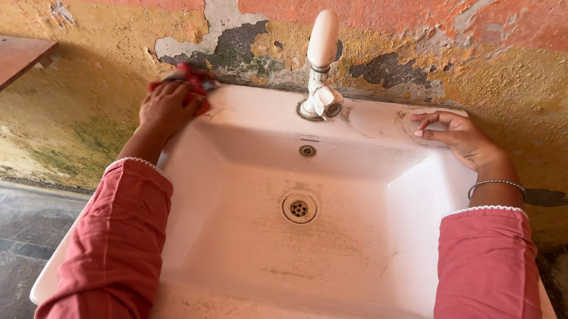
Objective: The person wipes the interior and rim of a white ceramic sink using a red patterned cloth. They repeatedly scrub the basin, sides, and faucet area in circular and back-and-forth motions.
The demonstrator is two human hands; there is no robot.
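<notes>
My left fingers [184, 102] curl around a red cloth [191, 78], pressed on the sink [248, 106] rim left of the tap [321, 64]. My right hand [460, 136] rests flat and empty, right of the tap. Grime streaks around the drain [299, 208] look unwiped; I judge most wiping remains.

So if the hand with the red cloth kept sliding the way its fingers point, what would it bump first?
The left hand points up and back over the sink corner, so probably the peeling wall right behind it, though depth is hard to judge.
</notes>
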